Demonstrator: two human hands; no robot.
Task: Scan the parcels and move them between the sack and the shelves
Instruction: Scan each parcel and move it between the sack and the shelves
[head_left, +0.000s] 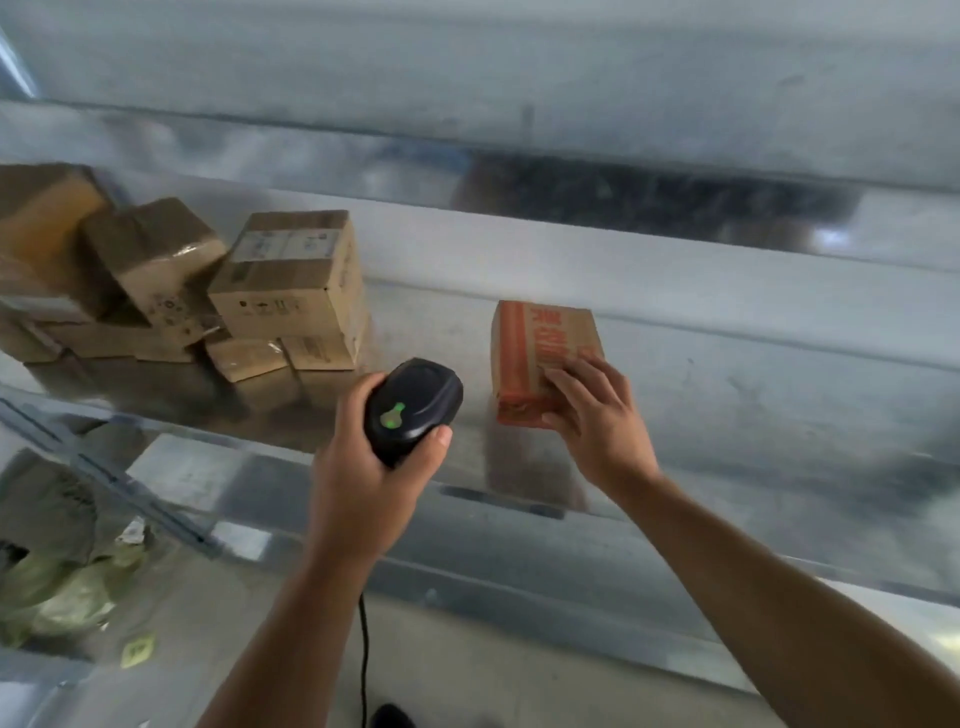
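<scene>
A small brown box with orange print (535, 348) stands on the metal shelf (727, 395) right of centre. My right hand (592, 410) holds its near right corner, fingers on its top and front. My left hand (363, 467) grips a black corded barcode scanner (413, 408) with a green light on its back, just left of the box. A stack of several taped brown cardboard parcels (291, 280) sits on the same shelf at the left.
The shelf's front rail (519, 525) runs across below my hands. A greenish sack (57, 587) lies at the lower left under the shelf, beside a blue upright (104, 467). The scanner's cable (363, 665) hangs down past my left forearm.
</scene>
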